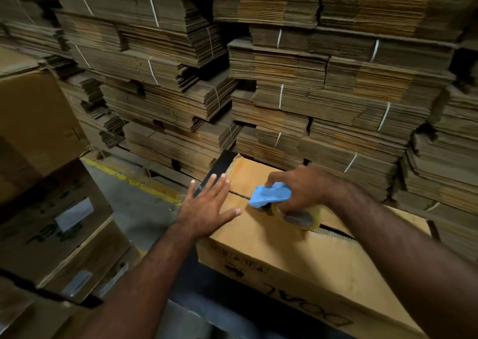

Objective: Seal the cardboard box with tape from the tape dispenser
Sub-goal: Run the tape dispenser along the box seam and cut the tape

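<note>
In the lower right of the frame lies the cardboard box (274, 256), a long tan carton with dark handwriting on its near side. Its top flaps meet along a seam that runs from the middle of the frame toward the right edge, and the seam gapes open to the right of the hands. The right hand (302, 191) has its fingers curled around a tape dispenser (271, 195), blue at the head with a roll of clear yellowish tape (301, 217) behind it; the head sits on the seam near the box's far left end. The left hand (207, 206) lies flat, fingers straight and spread, pressing the near flap at the box's left corner, with its fingertips past the edge over a black strip (217, 170) beside the box.

To the left of the box is a grey concrete floor (144, 209) crossed by a worn yellow painted line (134, 180). Along the left edge stand stacked cartons (51, 235) with white labels and faint printing. Filling the whole upper half, from left to right, are tall piles of flattened boxes (284, 80), bundled with thin white straps and stacked unevenly. The light is dim and warm.
</note>
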`<state>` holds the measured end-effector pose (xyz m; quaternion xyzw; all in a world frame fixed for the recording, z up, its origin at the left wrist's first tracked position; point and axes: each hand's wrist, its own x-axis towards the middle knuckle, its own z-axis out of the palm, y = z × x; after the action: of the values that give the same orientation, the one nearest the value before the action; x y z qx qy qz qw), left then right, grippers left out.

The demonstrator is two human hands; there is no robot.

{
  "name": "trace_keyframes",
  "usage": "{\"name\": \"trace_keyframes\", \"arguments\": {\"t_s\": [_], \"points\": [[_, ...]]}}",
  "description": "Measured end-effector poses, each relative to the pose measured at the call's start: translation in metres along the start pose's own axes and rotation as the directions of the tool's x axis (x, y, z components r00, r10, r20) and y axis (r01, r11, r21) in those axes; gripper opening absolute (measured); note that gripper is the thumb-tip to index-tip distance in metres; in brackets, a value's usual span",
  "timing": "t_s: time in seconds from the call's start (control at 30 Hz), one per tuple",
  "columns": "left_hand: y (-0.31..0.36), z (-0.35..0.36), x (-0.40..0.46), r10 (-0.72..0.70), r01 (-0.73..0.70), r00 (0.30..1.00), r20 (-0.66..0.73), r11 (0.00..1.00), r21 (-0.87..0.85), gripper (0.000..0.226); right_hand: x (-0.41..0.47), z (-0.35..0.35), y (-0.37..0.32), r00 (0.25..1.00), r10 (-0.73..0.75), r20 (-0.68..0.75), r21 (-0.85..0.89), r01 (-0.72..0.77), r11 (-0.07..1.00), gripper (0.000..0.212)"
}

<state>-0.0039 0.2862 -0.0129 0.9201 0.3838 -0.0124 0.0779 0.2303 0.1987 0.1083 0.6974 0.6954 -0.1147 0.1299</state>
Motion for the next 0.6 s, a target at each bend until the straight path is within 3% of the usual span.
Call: {"name": "trace_keyframes", "arguments": {"t_s": [0.1,0.3,0.4,0.43,0.5,0.57,0.6], "points": [[0.006,0.0,-0.001,0.06,-0.06,0.998,-0.007,0.996,0.07,0.101,0.011,0.005,-0.009,0.999,0.006,0.036,-0.014,-0.005,1.0,0.066],[0.021,0.005,-0.005,0.165,-0.162,0.986,-0.025,0.983,0.084,0.072,0.012,0.002,-0.016,0.999,0.006,0.041,-0.052,-0.004,0.999,0.059],[0.029,0.005,-0.013,0.157,-0.158,0.983,-0.093,0.987,-0.006,0.064,0.009,0.0,-0.017,0.999,0.021,0.035,-0.059,-0.019,0.998,0.06],[0.031,0.006,-0.014,0.106,-0.12,0.983,-0.146,0.989,-0.086,0.061,0.009,0.0,-0.017,0.999,0.024,0.038,-0.061,-0.022,0.998,0.06],[0.036,0.005,-0.008,-0.146,0.083,0.971,-0.188,0.947,-0.309,0.059,0.009,0.001,-0.017,0.998,0.031,0.049,-0.06,-0.028,0.998,0.06],[0.037,-0.002,0.008,-0.411,0.354,0.91,-0.061,0.844,-0.404,0.062,0.01,0.001,-0.017,0.998,0.039,0.058,-0.05,-0.037,0.998,0.059],[0.037,-0.004,0.016,-0.464,0.429,0.886,-0.008,0.824,-0.371,0.062,0.011,0.002,-0.017,0.997,0.045,0.058,-0.043,-0.043,0.998,0.059]]}}
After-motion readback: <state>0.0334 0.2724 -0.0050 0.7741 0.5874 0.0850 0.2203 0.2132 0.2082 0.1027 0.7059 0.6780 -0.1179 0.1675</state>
